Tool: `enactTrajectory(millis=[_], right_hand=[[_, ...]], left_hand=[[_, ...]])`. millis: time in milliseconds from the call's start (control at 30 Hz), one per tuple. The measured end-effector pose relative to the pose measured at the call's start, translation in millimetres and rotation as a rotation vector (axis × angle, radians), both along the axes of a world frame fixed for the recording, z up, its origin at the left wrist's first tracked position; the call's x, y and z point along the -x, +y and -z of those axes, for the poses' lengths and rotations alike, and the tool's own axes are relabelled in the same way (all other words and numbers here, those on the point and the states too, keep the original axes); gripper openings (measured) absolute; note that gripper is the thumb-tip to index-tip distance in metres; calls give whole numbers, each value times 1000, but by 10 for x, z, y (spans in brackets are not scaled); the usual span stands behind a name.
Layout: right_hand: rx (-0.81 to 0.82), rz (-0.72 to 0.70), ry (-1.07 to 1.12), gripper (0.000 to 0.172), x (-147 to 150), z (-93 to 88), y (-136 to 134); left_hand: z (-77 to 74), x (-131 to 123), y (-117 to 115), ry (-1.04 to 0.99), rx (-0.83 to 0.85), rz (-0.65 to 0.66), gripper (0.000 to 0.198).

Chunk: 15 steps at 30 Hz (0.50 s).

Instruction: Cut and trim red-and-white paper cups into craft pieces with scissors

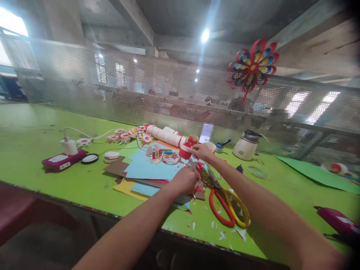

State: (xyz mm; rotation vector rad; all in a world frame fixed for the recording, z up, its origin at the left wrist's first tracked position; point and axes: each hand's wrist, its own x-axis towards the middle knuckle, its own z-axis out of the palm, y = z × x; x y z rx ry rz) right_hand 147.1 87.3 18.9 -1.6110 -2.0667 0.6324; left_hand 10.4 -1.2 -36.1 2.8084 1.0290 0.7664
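My right hand [201, 151] is stretched out over the green table [42, 135] and pinches a white paper strip [189, 149] beside a red paper cup [185, 152]. My left hand [184, 180] rests closer to me on the sheets of coloured paper [152, 168], fingers curled around a small red and white piece I cannot make out. Big scissors with one red and one yellow handle [229, 206] lie just right of my left hand.
A stack of red and white cups [165, 135] lies behind the paper. A purple device [63, 160] with a white charger sits at the left, tape rolls [111, 156] near it. A white kettle [247, 145] stands at the right. A paper pinwheel [253, 67] hangs on the mesh fence.
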Motion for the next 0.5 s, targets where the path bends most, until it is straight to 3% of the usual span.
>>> enactTrajectory(millis=[300,500], right_hand=[[64,-43,495,29,-405,-22,-476],[83,-77,734,27,-522,-9,-819]], left_hand=[[-206,31,29,-446,109,-285,22],[-272,14,66,-704,207,-240,14]])
